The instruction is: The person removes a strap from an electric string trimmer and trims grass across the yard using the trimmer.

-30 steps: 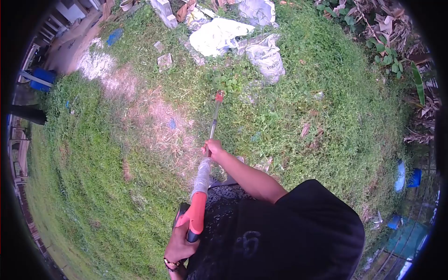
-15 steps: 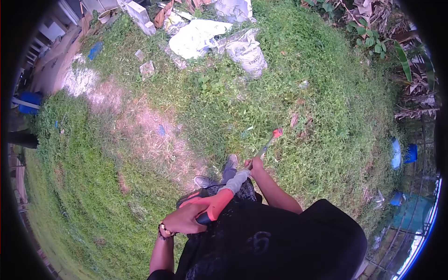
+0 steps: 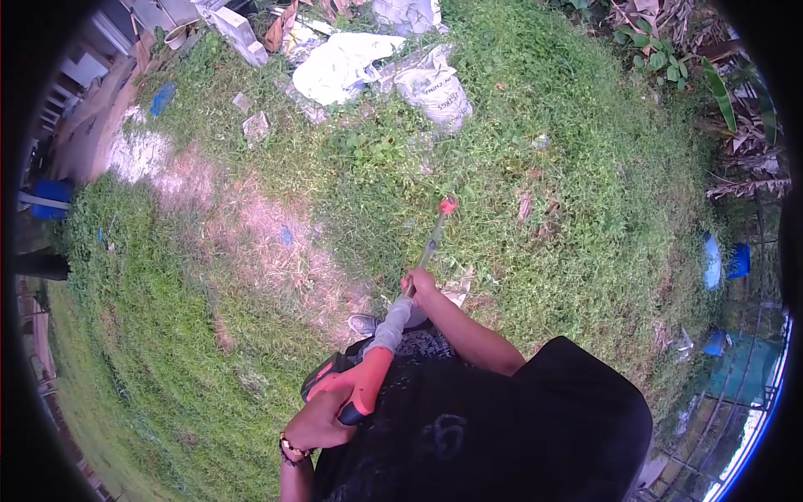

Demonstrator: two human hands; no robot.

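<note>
A long-handled tool, red and black at its grip end, slants across my dark shirt out over the grass. Wrapped around its rear grip is my left hand, with a beaded bracelet at the wrist. Farther along, my right hand is closed on the shaft, just past a section covered in clear plastic wrap. The shaft ends in a small red head over the green grass.
White sacks and a printed sack lie beyond the tool. Pale blocks are at the left. Dry leaves and a blue container are at the right. One shoe shows below.
The red head first swung right, then came partway back left. Both hands moved with it and kept hold of the tool. The view has shifted, and one shoe is now hidden.
</note>
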